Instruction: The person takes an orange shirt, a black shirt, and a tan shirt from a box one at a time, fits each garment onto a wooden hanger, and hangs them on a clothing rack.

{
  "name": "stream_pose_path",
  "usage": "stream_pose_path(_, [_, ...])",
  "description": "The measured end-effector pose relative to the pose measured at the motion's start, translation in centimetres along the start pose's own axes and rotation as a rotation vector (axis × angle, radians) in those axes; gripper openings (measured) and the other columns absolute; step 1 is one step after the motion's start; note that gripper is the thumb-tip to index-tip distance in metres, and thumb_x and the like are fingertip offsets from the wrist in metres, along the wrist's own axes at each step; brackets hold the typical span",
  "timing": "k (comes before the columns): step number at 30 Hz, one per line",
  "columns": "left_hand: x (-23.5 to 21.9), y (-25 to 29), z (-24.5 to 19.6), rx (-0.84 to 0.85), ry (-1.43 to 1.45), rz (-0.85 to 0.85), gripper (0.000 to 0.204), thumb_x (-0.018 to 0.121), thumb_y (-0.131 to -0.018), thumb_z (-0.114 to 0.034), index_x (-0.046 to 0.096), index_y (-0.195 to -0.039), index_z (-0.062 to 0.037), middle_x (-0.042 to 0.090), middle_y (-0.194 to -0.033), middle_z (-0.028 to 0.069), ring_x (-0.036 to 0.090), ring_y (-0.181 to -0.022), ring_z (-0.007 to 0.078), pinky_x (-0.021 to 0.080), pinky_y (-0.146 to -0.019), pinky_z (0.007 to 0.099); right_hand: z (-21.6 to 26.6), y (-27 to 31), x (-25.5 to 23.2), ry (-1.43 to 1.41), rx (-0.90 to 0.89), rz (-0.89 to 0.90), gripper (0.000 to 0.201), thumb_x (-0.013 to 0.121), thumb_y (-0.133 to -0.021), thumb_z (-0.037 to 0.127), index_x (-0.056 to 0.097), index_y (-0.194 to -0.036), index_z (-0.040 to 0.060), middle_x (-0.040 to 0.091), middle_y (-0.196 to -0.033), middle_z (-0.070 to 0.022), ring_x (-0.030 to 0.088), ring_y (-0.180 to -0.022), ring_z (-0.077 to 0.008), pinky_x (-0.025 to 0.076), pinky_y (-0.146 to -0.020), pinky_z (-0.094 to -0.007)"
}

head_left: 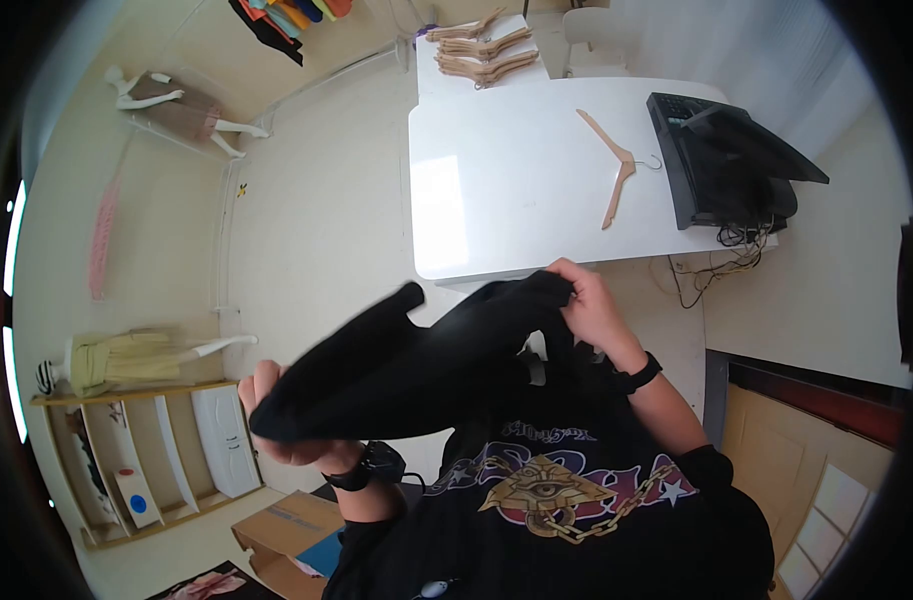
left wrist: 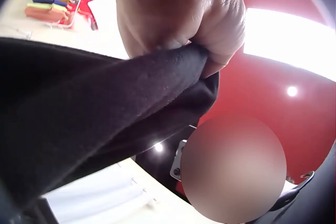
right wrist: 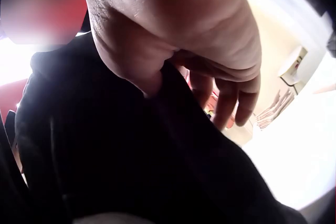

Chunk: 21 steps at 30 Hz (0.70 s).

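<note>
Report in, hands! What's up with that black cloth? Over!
Left hand gripping black garment; right hand gripping it too. Garment held up between them. Wooden hanger lying on white table. Nothing visibly blocking the hands.

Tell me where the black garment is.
In the head view, the black garment stretches centrally between left hand and right hand, in front of the white table.

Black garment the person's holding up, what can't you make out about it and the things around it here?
Black garment, left wrist view: one end cut off by the left edge.
Left grip, left wrist view: fingertips hidden by the garment.
Garment against black shirt, head view: border lost, dark on dark.
Shirt's topmost lettering, head view: too small to read.
Stacked hangers, head view: overlapping, too small to count.
</note>
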State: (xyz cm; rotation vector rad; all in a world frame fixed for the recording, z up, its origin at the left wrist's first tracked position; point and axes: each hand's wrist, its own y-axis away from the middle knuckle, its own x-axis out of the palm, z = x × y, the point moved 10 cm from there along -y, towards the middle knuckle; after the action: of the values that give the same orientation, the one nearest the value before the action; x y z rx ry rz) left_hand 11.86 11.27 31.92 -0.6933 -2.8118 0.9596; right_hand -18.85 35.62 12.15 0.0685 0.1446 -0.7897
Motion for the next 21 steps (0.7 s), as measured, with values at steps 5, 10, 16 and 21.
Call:
stream_pose_path(5, [1.1,1.0,5.4,-0.564,0.494,-0.358,0.009,0.059,-0.092,-0.014,0.051,-0.090,-0.0088,0.059,-0.095,0.0058,0.063,-0.090,0.0186,0.055,-0.086,0.0349,1.5,1.1,-4.3,-0.220,-0.057,-0.089,0.016,0.056,-0.101,-0.005,0.070,-0.111,-0.0037,0.076,-0.096,-0.0048,0.067,-0.090,-0.0079,0.055,-0.084,-0.0250])
stream_pose_path(10, [0.2,3.5,15.1,-0.795,0.319,-0.149,0.015,0.055,-0.088,0.002,0.050,-0.081,-0.0101,0.061,-0.084,0.0012,0.060,-0.081,0.0133,0.053,-0.082,0.0297,6.2,4.1,-4.6,-0.219,-0.163,-0.022,0.021,0.059,-0.098,-0.007,0.073,-0.113,-0.0048,0.078,-0.099,-0.0065,0.071,-0.091,-0.0116,0.056,-0.085,-0.0264])
stream_pose_path(16, [5.3,5.6,20.2,-0.892,0.397,0.077,0.023,0.054,-0.090,0.006,0.044,-0.080,-0.0122,0.059,-0.083,-0.0008,0.054,-0.079,0.0091,0.048,-0.077,0.0249,6.3,6.9,-5.3,-0.233,-0.173,-0.013,0.017,0.067,-0.100,0.000,0.075,-0.114,-0.0038,0.078,-0.097,-0.0060,0.069,-0.088,-0.0111,0.054,-0.079,-0.0270])
stream_pose_path(21, [11.3,2.7,17.0,-0.886,0.618,0.188,0.022,0.054,-0.096,0.004,0.044,-0.085,-0.0121,0.061,-0.088,0.0019,0.058,-0.082,0.0104,0.053,-0.077,0.0271,3.8,8.4,-9.1,-0.093,-0.027,-0.241,0.016,0.064,-0.100,0.001,0.073,-0.112,-0.0038,0.074,-0.094,-0.0018,0.065,-0.088,-0.0080,0.053,-0.080,-0.0265])
